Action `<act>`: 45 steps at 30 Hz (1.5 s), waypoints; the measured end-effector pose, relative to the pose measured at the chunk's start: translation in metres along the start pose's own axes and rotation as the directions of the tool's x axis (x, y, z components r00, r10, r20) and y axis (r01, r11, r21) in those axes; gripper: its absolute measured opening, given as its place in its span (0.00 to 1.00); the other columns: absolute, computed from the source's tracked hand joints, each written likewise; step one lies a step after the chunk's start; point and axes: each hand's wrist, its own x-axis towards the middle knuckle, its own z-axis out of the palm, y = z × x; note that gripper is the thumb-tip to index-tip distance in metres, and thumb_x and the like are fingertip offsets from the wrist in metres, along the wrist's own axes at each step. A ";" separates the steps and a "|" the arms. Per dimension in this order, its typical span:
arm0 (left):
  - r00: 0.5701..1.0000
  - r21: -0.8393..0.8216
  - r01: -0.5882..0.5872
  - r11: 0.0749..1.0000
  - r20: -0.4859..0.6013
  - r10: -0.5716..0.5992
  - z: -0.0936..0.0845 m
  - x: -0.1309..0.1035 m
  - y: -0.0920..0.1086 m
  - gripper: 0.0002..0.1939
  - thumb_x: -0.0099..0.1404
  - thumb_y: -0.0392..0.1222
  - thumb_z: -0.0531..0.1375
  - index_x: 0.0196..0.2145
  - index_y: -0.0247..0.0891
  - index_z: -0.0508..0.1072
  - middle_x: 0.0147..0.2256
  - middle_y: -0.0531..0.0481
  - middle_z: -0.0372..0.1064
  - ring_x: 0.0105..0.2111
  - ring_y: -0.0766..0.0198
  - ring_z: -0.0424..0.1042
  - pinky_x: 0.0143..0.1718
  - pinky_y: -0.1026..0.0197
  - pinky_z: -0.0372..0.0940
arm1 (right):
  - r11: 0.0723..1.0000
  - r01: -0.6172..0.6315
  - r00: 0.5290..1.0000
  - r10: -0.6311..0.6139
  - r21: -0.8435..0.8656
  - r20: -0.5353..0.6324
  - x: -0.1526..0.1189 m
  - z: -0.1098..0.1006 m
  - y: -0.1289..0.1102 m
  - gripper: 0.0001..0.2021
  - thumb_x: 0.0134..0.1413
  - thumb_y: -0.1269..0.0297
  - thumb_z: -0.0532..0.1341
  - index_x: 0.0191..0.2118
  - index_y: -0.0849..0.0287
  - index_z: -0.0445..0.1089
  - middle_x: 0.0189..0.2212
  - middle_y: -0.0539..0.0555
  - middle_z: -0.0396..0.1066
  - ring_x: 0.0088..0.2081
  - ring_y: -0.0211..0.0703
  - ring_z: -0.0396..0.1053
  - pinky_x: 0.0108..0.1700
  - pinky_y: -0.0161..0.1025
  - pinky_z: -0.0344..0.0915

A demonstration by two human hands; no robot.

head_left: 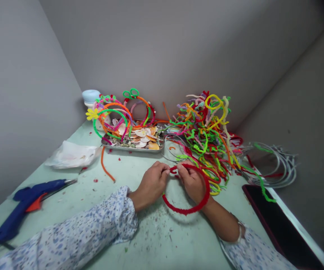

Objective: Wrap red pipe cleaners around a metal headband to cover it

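Note:
A red fuzzy pipe cleaner ring (186, 211), shaped like a headband, hangs between my hands above the table. My left hand (154, 183) pinches it near its upper left part, where a small red curl shows between the fingertips. My right hand (190, 182) is closed on the same red piece, with the ring looping around that hand and wrist. A bit of green shows on the ring's left end beside my left hand. The exact grip of the fingertips is partly hidden.
Behind my hands, a metal tray (133, 150) holds shells and finished pipe cleaner headbands (113, 107). A heap of coloured pipe cleaners (204, 131) lies right of it. Wire coils (287, 168) and a dark phone-like slab (280, 225) are at right; a blue glue gun (29, 202) and plastic bag (73, 154) at left.

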 end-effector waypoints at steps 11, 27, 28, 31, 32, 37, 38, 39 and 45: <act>1.000 -0.037 0.003 0.999 0.030 -0.002 0.001 0.000 -0.002 0.10 0.65 0.38 0.48 0.31 0.37 0.68 0.31 0.50 0.64 0.33 0.64 0.63 0.35 0.62 0.59 | 0.999 0.004 0.999 -0.005 0.040 0.035 0.000 0.000 0.001 0.12 0.58 0.55 0.53 0.27 0.54 0.62 0.19 0.45 0.58 0.22 0.39 0.57 0.27 0.36 0.56; 0.969 -0.467 0.243 0.850 0.156 -0.191 0.010 0.001 -0.010 0.10 0.61 0.44 0.53 0.26 0.36 0.65 0.21 0.55 0.56 0.22 0.68 0.55 0.24 0.66 0.52 | 0.999 -0.048 0.998 0.047 0.022 0.049 0.000 -0.001 0.001 0.14 0.58 0.52 0.52 0.26 0.54 0.60 0.18 0.47 0.58 0.22 0.41 0.57 0.24 0.36 0.53; 0.967 -0.490 0.253 0.834 0.164 -0.196 0.010 0.002 -0.010 0.10 0.61 0.44 0.53 0.25 0.36 0.64 0.20 0.56 0.56 0.22 0.69 0.54 0.23 0.66 0.51 | 0.999 -0.045 0.998 0.044 0.015 0.048 0.000 -0.001 0.001 0.15 0.58 0.52 0.52 0.26 0.54 0.60 0.18 0.47 0.58 0.22 0.41 0.57 0.24 0.36 0.53; 0.958 -0.542 0.283 0.791 0.201 -0.205 0.011 0.004 -0.011 0.11 0.60 0.44 0.53 0.23 0.37 0.61 0.19 0.57 0.54 0.20 0.70 0.52 0.22 0.66 0.49 | 1.000 -0.030 0.999 0.030 0.004 0.044 0.000 -0.002 -0.002 0.15 0.58 0.53 0.52 0.25 0.54 0.60 0.18 0.46 0.59 0.22 0.41 0.58 0.25 0.37 0.54; 0.955 -0.551 0.291 0.782 0.212 -0.206 0.011 0.004 -0.011 0.12 0.60 0.44 0.53 0.22 0.37 0.61 0.19 0.57 0.54 0.20 0.70 0.52 0.22 0.65 0.48 | 1.000 -0.029 0.999 0.029 0.001 0.045 0.000 -0.002 -0.003 0.14 0.58 0.53 0.52 0.25 0.54 0.61 0.18 0.46 0.60 0.22 0.41 0.58 0.25 0.37 0.54; 0.955 -0.574 0.289 0.766 0.230 -0.188 0.010 0.005 -0.013 0.13 0.60 0.45 0.53 0.21 0.38 0.58 0.19 0.57 0.52 0.20 0.70 0.51 0.23 0.65 0.48 | 1.000 -0.010 0.999 0.009 0.012 0.044 0.001 -0.002 -0.007 0.13 0.59 0.54 0.53 0.27 0.54 0.62 0.18 0.46 0.60 0.22 0.40 0.58 0.25 0.37 0.55; 0.956 -0.574 0.285 0.768 0.230 -0.182 0.010 0.005 -0.013 0.14 0.60 0.46 0.53 0.21 0.38 0.58 0.19 0.57 0.52 0.20 0.70 0.51 0.23 0.65 0.48 | 1.000 -0.012 0.999 0.011 0.019 0.045 0.001 -0.002 -0.007 0.13 0.59 0.54 0.53 0.27 0.54 0.62 0.18 0.46 0.60 0.21 0.40 0.58 0.24 0.37 0.55; 0.957 -0.573 0.280 0.770 0.230 -0.178 0.010 0.005 -0.014 0.14 0.60 0.46 0.53 0.22 0.38 0.59 0.19 0.56 0.52 0.21 0.70 0.52 0.23 0.65 0.48 | 1.000 -0.019 0.999 0.017 0.022 0.049 0.001 -0.001 -0.007 0.14 0.59 0.53 0.53 0.27 0.54 0.62 0.18 0.46 0.59 0.21 0.40 0.58 0.24 0.37 0.55; 0.963 -0.587 0.259 0.767 0.218 -0.158 0.008 0.003 -0.012 0.09 0.60 0.43 0.54 0.26 0.37 0.62 0.21 0.57 0.54 0.22 0.70 0.54 0.24 0.66 0.51 | 0.999 -0.047 0.998 0.046 0.017 0.046 0.000 0.000 -0.004 0.16 0.59 0.52 0.52 0.25 0.55 0.60 0.19 0.47 0.60 0.22 0.40 0.57 0.24 0.36 0.54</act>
